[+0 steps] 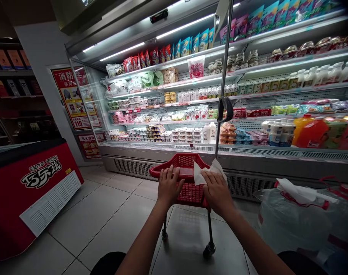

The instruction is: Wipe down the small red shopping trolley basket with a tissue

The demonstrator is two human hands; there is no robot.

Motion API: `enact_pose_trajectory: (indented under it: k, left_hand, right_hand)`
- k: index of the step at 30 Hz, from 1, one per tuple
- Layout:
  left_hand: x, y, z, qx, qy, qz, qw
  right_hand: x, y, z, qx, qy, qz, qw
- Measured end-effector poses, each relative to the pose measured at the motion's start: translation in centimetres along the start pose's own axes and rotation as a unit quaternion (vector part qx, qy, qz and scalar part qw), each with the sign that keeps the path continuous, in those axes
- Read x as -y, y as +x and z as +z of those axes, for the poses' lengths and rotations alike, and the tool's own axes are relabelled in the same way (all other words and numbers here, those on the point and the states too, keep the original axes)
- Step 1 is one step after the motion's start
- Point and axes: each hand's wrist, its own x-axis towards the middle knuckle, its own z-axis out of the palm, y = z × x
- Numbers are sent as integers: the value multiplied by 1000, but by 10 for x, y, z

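Observation:
A small red shopping cart [188,194] stands in front of me on dark legs with wheels. My left hand [168,188] rests on its red handle, left of the middle; the fingers lie stretched over the bar and the thumb stands apart. On the right end of the same handle, my right hand [215,189] presses a white tissue [199,173] against the bar. The tissue spreads out past the fingers on both sides. Its underside and the palm of that hand are hidden.
A lit refrigerated display [174,149] with several shelves of packaged goods stretches across the front. Its glass door edge carries a black handle [225,109]. A red chest freezer [36,191] stands at left. Large clear water bottles [294,214] stand close on the right.

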Motion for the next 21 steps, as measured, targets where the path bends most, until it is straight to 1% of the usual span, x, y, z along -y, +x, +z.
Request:
enact_pose_trajectory:
  k: [4, 7, 9, 11, 12, 14, 15, 17, 19, 21]
  left_hand:
    - [-20, -4, 5, -9, -26, 15, 1000]
    - [-26, -8, 4, 3, -49, 41, 998]
    - [-24, -10, 2, 19, -66, 60, 996]
    - [-20, -11, 0, 25, -77, 66, 995]
    - [-19, -12, -1, 22, -76, 64, 995]
    - [-16, -13, -1, 13, -61, 59, 996]
    - [-16, -13, 0, 9, -51, 55, 997]
    - [-17, -13, 0, 9, -34, 42, 998]
    - [-20, -13, 0, 12, -26, 32, 999]
    - [-24, -11, -1, 15, -17, 33, 999]
  right_hand:
    - [26, 33, 15, 35, 21, 20, 999]
    - [48, 52, 21, 60, 56, 1, 997]
    - [60, 55, 23, 69, 80, -26, 994]
    - [62, 49, 21, 68, 94, -51, 992]
    - [58, 44, 19, 65, 98, -64, 991]
    - [41, 33, 14, 62, 94, -80, 990]
    - [28, 29, 11, 62, 85, -74, 992]
    - [2, 25, 5, 69, 51, -37, 996]
    - [-20, 29, 1, 79, 21, -8, 997]
    - [-29, 40, 2, 88, 11, -9, 996]
